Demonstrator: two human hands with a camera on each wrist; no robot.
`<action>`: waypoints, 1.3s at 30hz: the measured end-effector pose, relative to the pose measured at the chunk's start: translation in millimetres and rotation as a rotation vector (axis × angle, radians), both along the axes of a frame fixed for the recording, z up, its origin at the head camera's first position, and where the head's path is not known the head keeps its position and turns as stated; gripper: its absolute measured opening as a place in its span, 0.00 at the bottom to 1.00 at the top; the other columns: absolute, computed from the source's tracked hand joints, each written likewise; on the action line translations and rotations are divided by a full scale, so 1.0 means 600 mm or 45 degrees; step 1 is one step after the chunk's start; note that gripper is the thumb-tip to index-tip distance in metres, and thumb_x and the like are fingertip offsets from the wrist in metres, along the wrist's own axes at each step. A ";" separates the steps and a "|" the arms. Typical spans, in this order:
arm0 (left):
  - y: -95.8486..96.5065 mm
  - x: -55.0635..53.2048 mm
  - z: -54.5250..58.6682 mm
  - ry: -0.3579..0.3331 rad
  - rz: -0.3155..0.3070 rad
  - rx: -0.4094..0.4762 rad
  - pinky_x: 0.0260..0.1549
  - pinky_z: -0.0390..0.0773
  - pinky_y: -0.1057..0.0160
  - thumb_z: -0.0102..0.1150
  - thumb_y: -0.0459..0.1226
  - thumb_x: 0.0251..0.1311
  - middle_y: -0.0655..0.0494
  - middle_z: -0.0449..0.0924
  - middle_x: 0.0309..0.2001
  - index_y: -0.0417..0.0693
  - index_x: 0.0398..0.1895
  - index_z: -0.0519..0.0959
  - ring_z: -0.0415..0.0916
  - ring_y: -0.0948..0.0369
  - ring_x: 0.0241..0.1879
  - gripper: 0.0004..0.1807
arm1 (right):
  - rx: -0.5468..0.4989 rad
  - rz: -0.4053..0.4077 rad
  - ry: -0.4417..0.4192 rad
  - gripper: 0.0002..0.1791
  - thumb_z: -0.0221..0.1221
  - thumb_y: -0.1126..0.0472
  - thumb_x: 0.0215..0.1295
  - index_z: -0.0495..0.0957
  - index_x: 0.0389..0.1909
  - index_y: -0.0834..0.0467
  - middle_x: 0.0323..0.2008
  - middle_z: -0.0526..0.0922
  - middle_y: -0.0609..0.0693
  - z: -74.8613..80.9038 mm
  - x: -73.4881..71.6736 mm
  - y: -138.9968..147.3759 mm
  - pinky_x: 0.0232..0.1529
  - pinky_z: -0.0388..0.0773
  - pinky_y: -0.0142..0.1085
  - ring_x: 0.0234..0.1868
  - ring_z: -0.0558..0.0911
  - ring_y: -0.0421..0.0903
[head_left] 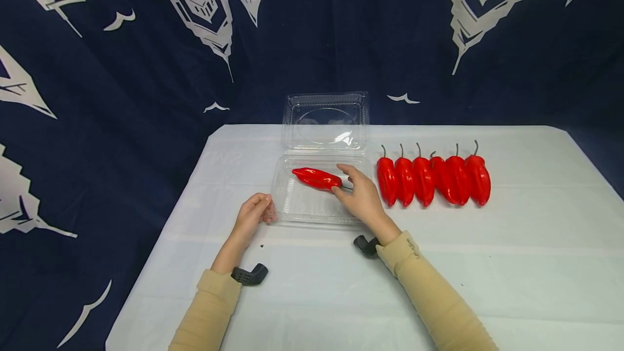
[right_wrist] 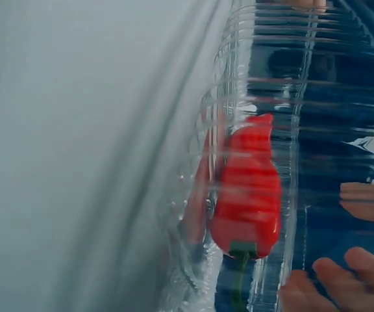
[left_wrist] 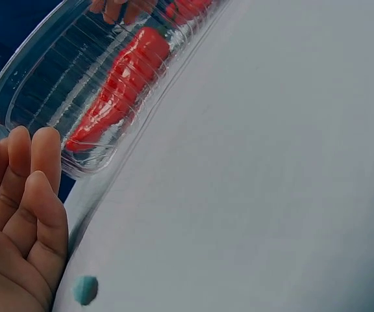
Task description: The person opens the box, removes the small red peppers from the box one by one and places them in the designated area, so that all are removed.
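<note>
A clear plastic clamshell container (head_left: 302,207) lies on the table with its lid (head_left: 317,134) raised at the back. Inside its base lies one red chili pepper (head_left: 316,178), tip to the left and green stem to the right. My left hand (head_left: 254,211) pinches the container's left rim between thumb and fingers, partly hidden in the head view. Above the base, my right hand (head_left: 362,195) is beside the pepper's stem end, thumb and fingers spread apart. In the right wrist view, the pepper (right_wrist: 247,195) shows through the clear wall, apart from the fingers (right_wrist: 362,276).
Several more red peppers (head_left: 424,182) lie in a row right of the container, stems pointing away. A white cloth covers the table (head_left: 536,259). Behind it hangs a dark blue curtain (head_left: 341,42) with pale building prints.
</note>
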State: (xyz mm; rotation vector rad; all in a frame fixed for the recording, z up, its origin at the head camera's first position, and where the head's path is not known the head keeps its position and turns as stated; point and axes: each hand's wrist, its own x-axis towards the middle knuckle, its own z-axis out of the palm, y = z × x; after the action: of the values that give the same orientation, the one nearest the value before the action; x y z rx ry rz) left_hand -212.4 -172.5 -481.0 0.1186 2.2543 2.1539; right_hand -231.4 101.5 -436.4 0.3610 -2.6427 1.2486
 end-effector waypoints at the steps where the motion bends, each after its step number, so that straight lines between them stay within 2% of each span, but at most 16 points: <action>1: 0.000 0.000 0.000 0.002 0.000 0.001 0.23 0.73 0.69 0.46 0.40 0.70 0.52 0.72 0.25 0.37 0.32 0.70 0.76 0.62 0.23 0.13 | 0.009 -0.003 -0.005 0.30 0.65 0.61 0.56 0.69 0.61 0.59 0.55 0.75 0.60 0.000 -0.001 -0.001 0.49 0.75 0.49 0.51 0.77 0.58; 14: -0.001 0.001 0.001 0.007 0.002 -0.001 0.23 0.73 0.69 0.47 0.40 0.70 0.53 0.72 0.25 0.38 0.31 0.70 0.76 0.62 0.23 0.13 | 0.027 -0.022 -0.062 0.33 0.69 0.56 0.51 0.71 0.59 0.60 0.53 0.78 0.58 0.003 -0.007 -0.004 0.46 0.77 0.45 0.48 0.79 0.55; 22: -0.001 0.001 0.000 0.014 0.004 -0.014 0.23 0.74 0.69 0.48 0.41 0.69 0.54 0.73 0.25 0.39 0.32 0.71 0.77 0.63 0.23 0.14 | 0.164 -0.003 -0.045 0.30 0.68 0.57 0.53 0.73 0.57 0.61 0.50 0.80 0.56 -0.001 -0.011 -0.007 0.46 0.75 0.45 0.46 0.80 0.53; 39: 0.001 0.000 0.003 -0.032 0.013 -0.008 0.23 0.73 0.69 0.47 0.39 0.70 0.53 0.73 0.25 0.37 0.33 0.71 0.77 0.62 0.23 0.13 | 0.261 0.054 -0.063 0.28 0.67 0.58 0.53 0.74 0.55 0.63 0.46 0.82 0.57 -0.003 -0.010 -0.010 0.44 0.76 0.45 0.42 0.82 0.51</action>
State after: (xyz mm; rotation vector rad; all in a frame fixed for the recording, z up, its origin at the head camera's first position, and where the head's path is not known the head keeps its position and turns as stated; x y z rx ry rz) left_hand -212.1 -171.8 -478.9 0.0796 2.2530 2.1407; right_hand -237.5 95.7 -438.5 0.4244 -2.8281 1.0122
